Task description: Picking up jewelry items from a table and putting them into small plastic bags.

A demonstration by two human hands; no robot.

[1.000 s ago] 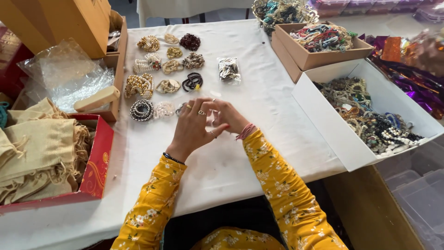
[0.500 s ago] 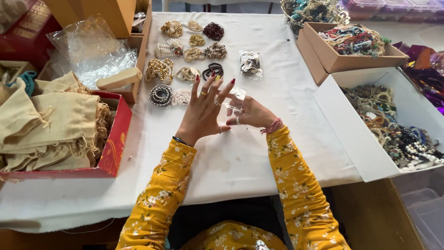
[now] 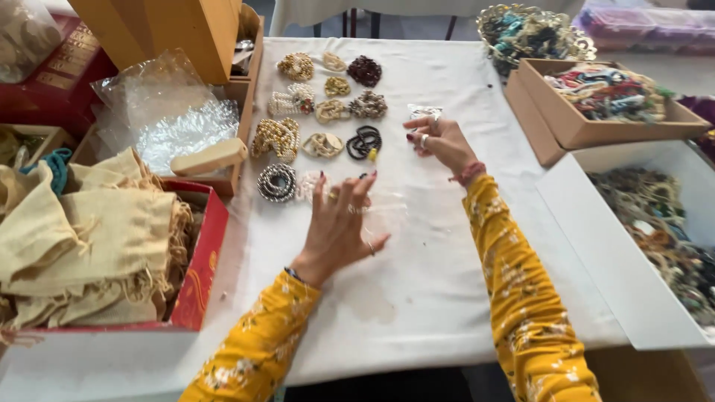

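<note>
My left hand (image 3: 339, 227) hovers low over the white tablecloth (image 3: 417, 298) with its fingers spread, holding nothing; a thin clear plastic sleeve (image 3: 387, 208) lies by its fingertips. Just beyond it sit a silver-and-black bracelet coil (image 3: 277, 182) and a pale bead bracelet (image 3: 307, 186). My right hand (image 3: 441, 140) reaches further out, and its fingertips pinch the near edge of a small clear packet (image 3: 424, 112) lying on the cloth. Rows of beaded bracelets (image 3: 328, 100) lie left of that hand, with a black bracelet stack (image 3: 365, 141) closest to it.
A red box (image 3: 197, 275) of beige cloth pouches (image 3: 82, 238) stands at the left, behind it crumpled clear wrap (image 3: 167, 112) and wooden boxes (image 3: 186, 33). At the right are a cardboard box (image 3: 581, 130) and a white box (image 3: 596, 246) of jewellery.
My hands have parted: the right hand moved away from me to the clear packet, while the left stayed near with fingers spread. The view shifted, so the table sits lower in frame.
</note>
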